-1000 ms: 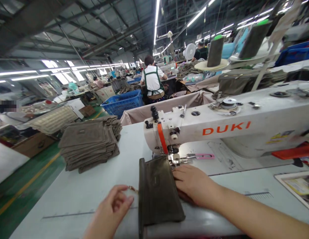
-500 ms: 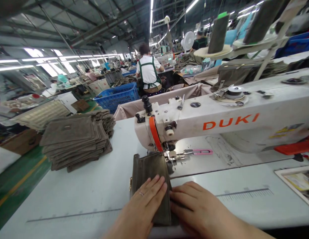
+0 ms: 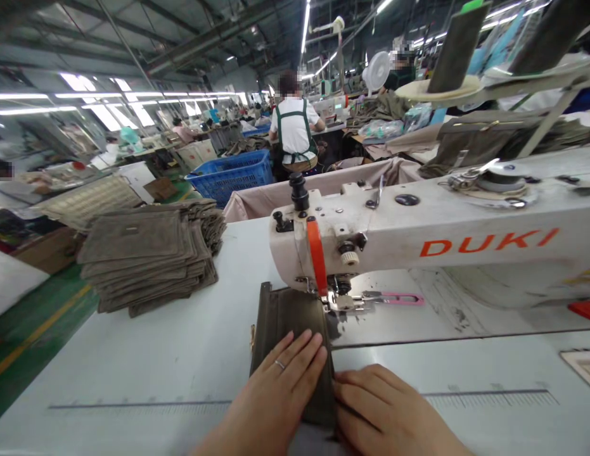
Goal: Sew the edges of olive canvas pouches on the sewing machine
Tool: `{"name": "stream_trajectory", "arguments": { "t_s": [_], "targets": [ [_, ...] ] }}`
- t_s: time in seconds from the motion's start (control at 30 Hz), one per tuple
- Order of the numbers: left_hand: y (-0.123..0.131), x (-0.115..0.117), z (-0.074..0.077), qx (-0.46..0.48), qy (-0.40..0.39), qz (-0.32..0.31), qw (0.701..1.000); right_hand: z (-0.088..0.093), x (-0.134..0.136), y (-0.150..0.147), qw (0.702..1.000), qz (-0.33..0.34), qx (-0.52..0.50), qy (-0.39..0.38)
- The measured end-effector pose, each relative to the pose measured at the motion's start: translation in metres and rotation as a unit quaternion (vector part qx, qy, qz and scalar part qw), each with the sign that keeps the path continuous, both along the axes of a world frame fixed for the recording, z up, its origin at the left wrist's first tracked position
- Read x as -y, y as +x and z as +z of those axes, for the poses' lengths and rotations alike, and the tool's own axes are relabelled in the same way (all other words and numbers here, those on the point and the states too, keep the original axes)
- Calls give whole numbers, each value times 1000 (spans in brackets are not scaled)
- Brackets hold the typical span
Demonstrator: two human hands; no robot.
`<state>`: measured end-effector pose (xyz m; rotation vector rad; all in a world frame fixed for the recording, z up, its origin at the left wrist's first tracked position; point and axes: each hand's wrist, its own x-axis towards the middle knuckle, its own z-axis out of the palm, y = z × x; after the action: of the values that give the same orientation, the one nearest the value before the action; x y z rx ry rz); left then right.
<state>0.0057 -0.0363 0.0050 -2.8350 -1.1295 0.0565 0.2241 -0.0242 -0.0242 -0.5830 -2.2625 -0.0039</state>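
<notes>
Palms lie flat, fingers unclenched; left hand (image 3: pixel 280 386) spreads over the dark olive rectangular fabric piece (image 3: pixel 288 320), right hand (image 3: pixel 380 415) presses its right edge, seemingly pinning it smooth on the pale table (image 3: pixel 156 367); its far end sits ahead of both hands, beside the white metal sewing machine's (image 3: pixel 418 234) presser foot (image 3: pixel 339 301); wrists low.

matt olive cloth pouch (image 3: pixel 289 316), smooth table (image 3: pixel 147 367)

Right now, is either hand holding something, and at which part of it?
Neither hand grips anything. The left hand lies flat on the near end of the dark fabric piece, and the right hand presses its near right edge.
</notes>
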Motion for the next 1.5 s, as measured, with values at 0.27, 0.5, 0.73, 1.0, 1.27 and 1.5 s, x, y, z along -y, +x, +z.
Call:
{"name": "stream_trajectory", "arguments": {
  "t_s": [0.27,0.5,0.73,1.0,1.27,1.5],
  "targets": [
    [17,18,6,238,98,1,966,2,13,10,997,18,-3,-73],
    [25,23,-4,304,26,19,952,5,17,13,986,33,-1,-160],
    [21,25,-5,340,-84,49,935,15,24,24,970,31,2,-240],
    [23,24,-1,378,-89,47,920,17,22,22,969,19,5,-244],
    [13,14,2,353,-64,-23,933,6,11,17,992,32,31,-116],
    [8,-3,3,349,-57,-7,935,5,-3,15,988,24,67,-134]
  ]
}}
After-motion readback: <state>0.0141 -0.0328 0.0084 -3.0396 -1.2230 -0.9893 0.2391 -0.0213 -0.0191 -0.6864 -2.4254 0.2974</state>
